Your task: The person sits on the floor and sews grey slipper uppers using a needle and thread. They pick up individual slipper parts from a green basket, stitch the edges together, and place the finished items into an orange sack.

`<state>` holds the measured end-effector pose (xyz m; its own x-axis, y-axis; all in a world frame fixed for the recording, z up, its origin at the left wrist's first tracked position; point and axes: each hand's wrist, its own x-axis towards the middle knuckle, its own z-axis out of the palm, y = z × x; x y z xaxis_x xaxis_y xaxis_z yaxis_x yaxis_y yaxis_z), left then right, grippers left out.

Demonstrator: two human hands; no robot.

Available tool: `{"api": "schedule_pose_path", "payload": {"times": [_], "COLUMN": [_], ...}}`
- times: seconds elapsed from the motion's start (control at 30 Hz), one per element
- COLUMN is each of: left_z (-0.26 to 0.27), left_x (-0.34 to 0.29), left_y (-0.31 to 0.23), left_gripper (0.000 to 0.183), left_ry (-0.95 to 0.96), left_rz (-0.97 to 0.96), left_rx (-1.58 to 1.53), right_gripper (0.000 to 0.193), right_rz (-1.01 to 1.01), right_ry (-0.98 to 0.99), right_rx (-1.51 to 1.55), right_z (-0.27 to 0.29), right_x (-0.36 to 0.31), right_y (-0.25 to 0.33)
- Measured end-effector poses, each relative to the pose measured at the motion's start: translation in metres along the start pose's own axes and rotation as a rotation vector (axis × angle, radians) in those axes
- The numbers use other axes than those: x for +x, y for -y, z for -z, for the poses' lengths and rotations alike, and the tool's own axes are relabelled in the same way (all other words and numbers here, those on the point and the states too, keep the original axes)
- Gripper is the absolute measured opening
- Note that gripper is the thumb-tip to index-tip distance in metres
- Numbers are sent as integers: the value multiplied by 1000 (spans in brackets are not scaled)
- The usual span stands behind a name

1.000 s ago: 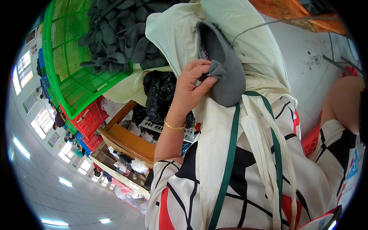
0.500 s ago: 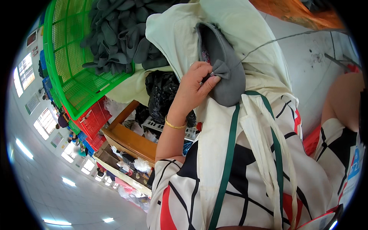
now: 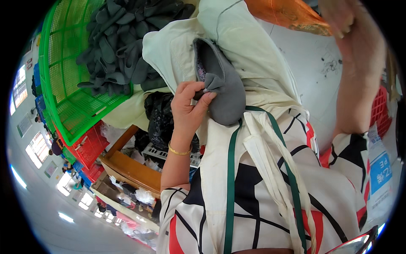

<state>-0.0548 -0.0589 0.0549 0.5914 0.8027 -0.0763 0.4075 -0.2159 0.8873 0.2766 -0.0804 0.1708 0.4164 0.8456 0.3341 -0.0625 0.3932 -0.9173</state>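
Observation:
On the pale cloth over my lap lies a grey slip-on shoe (image 3: 228, 93) with a patterned lining, its opening facing up and away from me. My left hand (image 3: 188, 103) pinches the small grey bow (image 3: 215, 82) at the shoe's opening between thumb and fingers. A dark thread (image 3: 218, 23) curves up from beyond the shoe and leaves the top of the view. My right hand (image 3: 340, 17) is raised at the far upper right, fingers curled and slightly blurred. Whatever those fingers hold is too small or hidden to make out.
A green plastic basket (image 3: 63, 80) at the upper left holds a heap of grey shoes (image 3: 114, 46). Below it are a black plastic bag (image 3: 160, 112), a red crate (image 3: 86, 146) and a wooden drawer (image 3: 135, 171) with odds and ends. An orange sack (image 3: 292, 15) lies at the top right.
My right hand and forearm have come up into view on the right. The thread, earlier stretched rightward from the bow, now curves upward past the shoe. My left hand keeps its pinch.

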Motion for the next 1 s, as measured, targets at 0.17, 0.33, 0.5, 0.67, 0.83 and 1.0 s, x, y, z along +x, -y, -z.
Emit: {"api": "schedule_pose_path", "payload": {"times": [0.17, 0.33, 0.5, 0.67, 0.83, 1.0], "left_z": [-6, -7, -9, -12, -13, -14], "left_x": [-11, -8, -5, -5, -7, -10], "left_y": [1, -3, -6, -10, -11, -7], "left_gripper": [20, 20, 19, 18, 17, 18], "left_ry": [51, 178, 152, 79, 53, 56], "left_rz": [340, 519, 614, 683, 703, 714], "left_rx": [-286, -517, -745, -947, -1018, -1025], "right_gripper": [15, 11, 11, 14, 15, 15], "right_rz": [-405, -189, -180, -728, -398, -392], "right_ry": [-186, -976, -802, -76, 387, 425], "right_rx": [875, 350, 21, -231, -501, -545], "right_z": [151, 184, 142, 16, -55, -67], "right_x": [-53, -92, -123, -139, -156, -156], "right_y": [-47, -39, -56, -56, -72, -83]}}
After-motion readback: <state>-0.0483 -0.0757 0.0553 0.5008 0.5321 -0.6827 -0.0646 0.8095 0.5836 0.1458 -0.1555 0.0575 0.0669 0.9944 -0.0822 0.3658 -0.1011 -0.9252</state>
